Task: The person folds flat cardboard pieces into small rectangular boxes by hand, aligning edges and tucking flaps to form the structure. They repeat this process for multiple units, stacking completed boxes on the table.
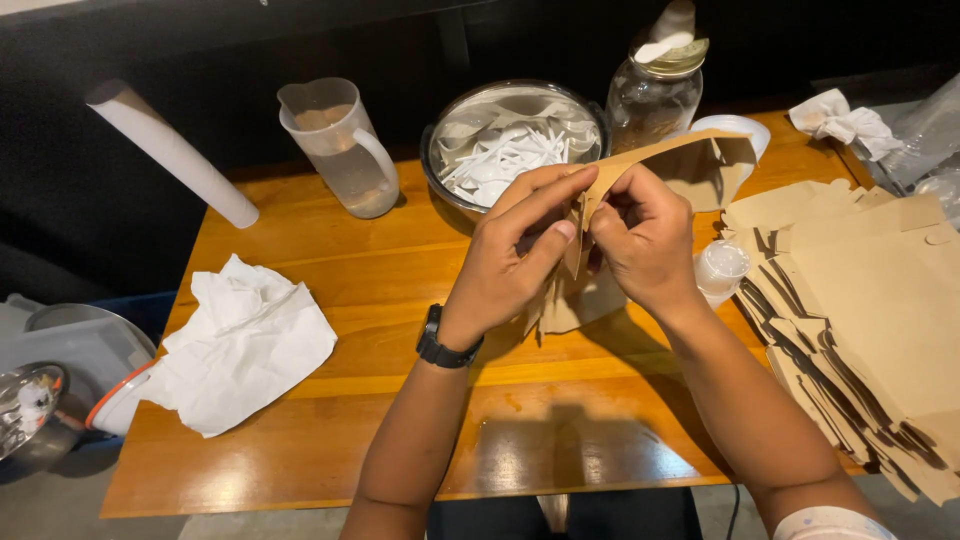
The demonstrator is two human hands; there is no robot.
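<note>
Both my hands hold a flat brown cardboard box blank (690, 160) above the middle of the wooden table (350, 270). My left hand (520, 250), with a black watch on its wrist, pinches one flap of the blank between fingers and thumb. My right hand (645, 235) grips the fold next to it, fingers curled around the cardboard. The blank is partly bent, its upper flap pointing to the far right. A stack of several more flat brown blanks (860, 310) lies on the table to my right.
A metal bowl of white plastic cutlery (510, 140), a clear plastic jug (345, 145), a glass jar (655, 95), a small clear cup (720, 268) and crumpled white paper (240, 345) stand on the table. A white paper roll (170, 150) leans at far left.
</note>
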